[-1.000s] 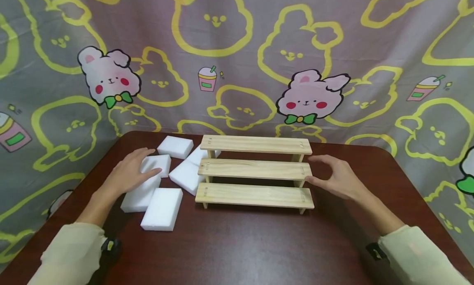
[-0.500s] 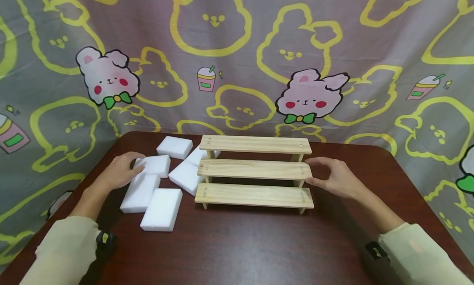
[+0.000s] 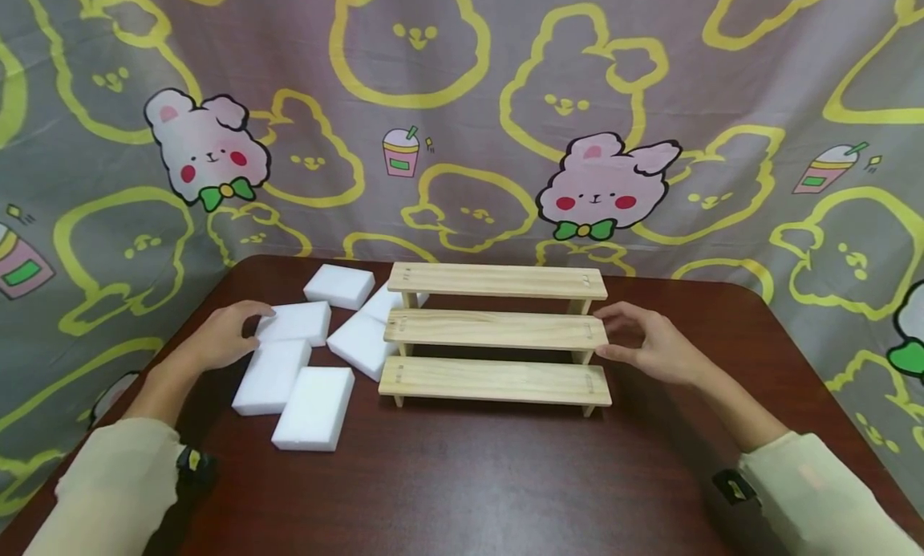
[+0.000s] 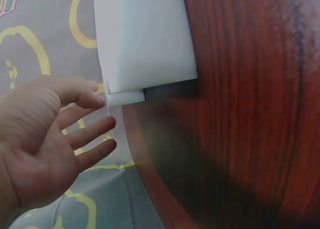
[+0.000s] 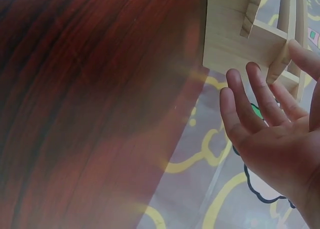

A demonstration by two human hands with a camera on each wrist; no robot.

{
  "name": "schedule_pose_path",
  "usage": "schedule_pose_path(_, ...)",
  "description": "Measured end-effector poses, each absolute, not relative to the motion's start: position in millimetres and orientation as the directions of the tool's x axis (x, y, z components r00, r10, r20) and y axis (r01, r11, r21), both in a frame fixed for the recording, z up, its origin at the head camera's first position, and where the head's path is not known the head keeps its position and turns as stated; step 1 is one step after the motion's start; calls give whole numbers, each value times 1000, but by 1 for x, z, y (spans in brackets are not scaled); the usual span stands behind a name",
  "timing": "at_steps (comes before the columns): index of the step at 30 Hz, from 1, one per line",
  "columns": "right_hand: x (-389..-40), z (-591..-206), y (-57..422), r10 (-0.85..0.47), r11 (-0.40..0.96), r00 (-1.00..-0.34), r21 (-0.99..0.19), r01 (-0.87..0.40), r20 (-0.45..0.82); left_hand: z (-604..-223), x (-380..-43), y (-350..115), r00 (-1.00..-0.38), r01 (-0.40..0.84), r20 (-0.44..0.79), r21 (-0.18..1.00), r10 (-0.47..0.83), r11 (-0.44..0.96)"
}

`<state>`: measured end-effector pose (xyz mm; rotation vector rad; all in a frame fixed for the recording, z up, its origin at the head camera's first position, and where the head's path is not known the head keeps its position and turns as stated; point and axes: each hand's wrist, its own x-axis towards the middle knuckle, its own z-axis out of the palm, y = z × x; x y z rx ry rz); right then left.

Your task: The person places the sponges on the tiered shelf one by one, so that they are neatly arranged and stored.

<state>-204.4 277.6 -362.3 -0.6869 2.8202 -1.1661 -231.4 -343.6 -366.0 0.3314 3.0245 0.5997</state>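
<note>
In the head view my left hand (image 3: pixel 220 337) is at the left end of a white foam block (image 3: pixel 297 323), thumb near its front corner and a fingertip near its back one. Relaxed, spread fingers (image 4: pixel 92 154) show in the left wrist view; whether they touch the block I cannot tell. A three-step wooden display rack (image 3: pixel 494 329) stands on the table to the right of the blocks. My right hand (image 3: pixel 655 349) holds the right end of its middle board between thumb and index finger. In the right wrist view the other fingers (image 5: pixel 245 109) extend loosely beside the rack.
Several more foam blocks lie around: one at the back (image 3: pixel 339 286), one at the front (image 3: pixel 314 409), another left of it (image 3: pixel 273 377), and two partly beside or behind the rack. The dark wooden table (image 3: pixel 491 492) reaches back to a patterned curtain (image 3: pixel 462 139).
My left hand has drawn back leftward and down from above the foam blocks to the left end of one. Blocks and rack keep their places; my right hand stays at the middle board.
</note>
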Motion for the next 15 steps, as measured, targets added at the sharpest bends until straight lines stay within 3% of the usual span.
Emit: schedule_pose_path(15, -204, -364, 278, -389, 627, -907, -676, -388, 160, -366, -243, -345, -966, 217, -48, 373, 252, 902)
